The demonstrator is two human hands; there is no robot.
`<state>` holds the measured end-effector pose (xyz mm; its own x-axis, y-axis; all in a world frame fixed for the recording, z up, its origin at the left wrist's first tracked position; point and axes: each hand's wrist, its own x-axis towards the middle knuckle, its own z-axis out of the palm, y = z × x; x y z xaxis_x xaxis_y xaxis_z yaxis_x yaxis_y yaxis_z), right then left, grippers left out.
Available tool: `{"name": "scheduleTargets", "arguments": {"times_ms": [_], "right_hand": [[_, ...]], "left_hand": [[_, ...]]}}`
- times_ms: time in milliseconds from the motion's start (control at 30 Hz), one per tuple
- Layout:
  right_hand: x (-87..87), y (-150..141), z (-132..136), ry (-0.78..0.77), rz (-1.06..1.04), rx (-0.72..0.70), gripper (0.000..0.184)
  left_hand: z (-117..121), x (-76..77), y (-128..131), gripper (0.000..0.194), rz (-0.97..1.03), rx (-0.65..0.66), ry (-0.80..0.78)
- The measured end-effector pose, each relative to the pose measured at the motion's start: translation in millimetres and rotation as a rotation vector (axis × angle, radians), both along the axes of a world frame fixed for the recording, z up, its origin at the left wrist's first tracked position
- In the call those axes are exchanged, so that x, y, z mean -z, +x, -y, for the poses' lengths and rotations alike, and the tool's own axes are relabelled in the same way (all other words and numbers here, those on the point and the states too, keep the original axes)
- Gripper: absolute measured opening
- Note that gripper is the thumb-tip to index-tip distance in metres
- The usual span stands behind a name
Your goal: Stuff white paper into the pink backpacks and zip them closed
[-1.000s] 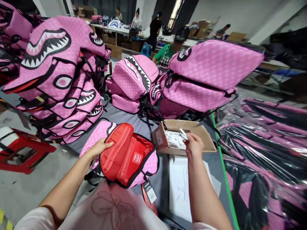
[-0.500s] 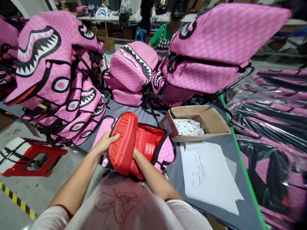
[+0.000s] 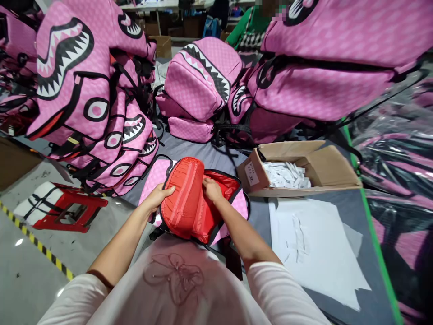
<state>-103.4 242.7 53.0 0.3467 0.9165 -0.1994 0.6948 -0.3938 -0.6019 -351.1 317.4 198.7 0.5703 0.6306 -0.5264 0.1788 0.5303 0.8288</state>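
Observation:
A pink backpack (image 3: 154, 178) lies unzipped on the grey table right in front of me, its red lining (image 3: 184, 201) showing. My left hand (image 3: 158, 197) grips the left edge of the raised red flap. My right hand (image 3: 212, 189) rests inside the open compartment, fingers curled on the red lining; whether it holds anything is hidden. To the right stands an open cardboard box (image 3: 324, 164) with several small white packets (image 3: 286, 175) in it.
Stacks of pink shark-mouth backpacks (image 3: 91, 99) fill the left and back (image 3: 199, 85) and right (image 3: 324, 67). White paper sheets (image 3: 314, 243) lie on the table. Bagged backpacks (image 3: 399, 180) lie at far right. A red stool (image 3: 67, 212) stands on the floor at left. A person in green (image 3: 250, 27) sits behind.
My right hand left the cardboard box and went into the open backpack, then shifted up toward the top of the compartment. My left hand kept its hold on the red flap.

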Motion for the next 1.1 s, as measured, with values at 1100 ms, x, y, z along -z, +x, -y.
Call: {"name": "scheduleTargets", "arguments": {"times_ms": [1100], "right_hand": [[34.7, 172.2, 418.2, -0.234, 0.218, 1.345, 0.037]], "left_hand": [[14.4, -19.5, 20.6, 0.051, -0.480, -0.018, 0.029]]}}
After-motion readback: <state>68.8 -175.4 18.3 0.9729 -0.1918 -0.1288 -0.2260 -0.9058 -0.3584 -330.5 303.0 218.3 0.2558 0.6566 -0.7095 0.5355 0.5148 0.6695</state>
